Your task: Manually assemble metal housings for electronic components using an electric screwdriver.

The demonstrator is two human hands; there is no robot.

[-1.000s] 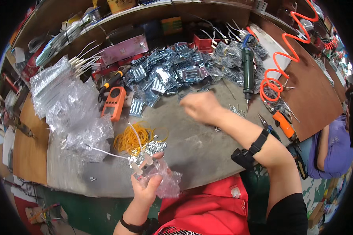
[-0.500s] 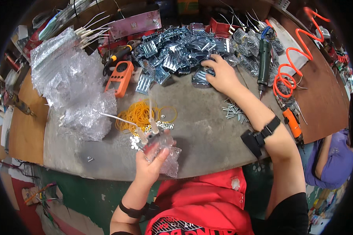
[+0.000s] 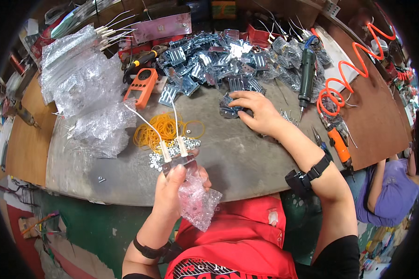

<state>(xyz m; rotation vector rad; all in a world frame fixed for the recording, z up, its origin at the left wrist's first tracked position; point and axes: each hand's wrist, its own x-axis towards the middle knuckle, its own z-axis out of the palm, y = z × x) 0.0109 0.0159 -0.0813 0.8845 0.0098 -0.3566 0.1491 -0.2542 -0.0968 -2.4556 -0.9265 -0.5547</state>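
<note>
Since the earlier frame my left grip (image 3: 171, 186) has turned the dark metal part (image 3: 187, 162) so its two white cords (image 3: 146, 123) point more away from me, and my right grip (image 3: 252, 110) has drawn slightly toward me from the heap of metal plates (image 3: 195, 69). Leftward on the counter (image 3: 125, 186), a lone screw (image 3: 101, 179) lies near the front edge; a knock could roll it off. The rubber bands (image 3: 160, 130) and scattered nuts (image 3: 156, 162) sit just beyond the part, so a dipping cord could hook a band or drag nuts along. My left grip is clasped around the part near the counter's front edge, bubble wrap (image 3: 198, 204) hanging below; that slick film might let it slip. My right grip reaches over loose plates (image 3: 227, 110); I cannot tell whether it has closed on one. They overlap, so one pull might bring several. Past it, a careless sweep could scatter the loose screws (image 3: 288, 117) below the green driver (image 3: 306, 76)
</note>
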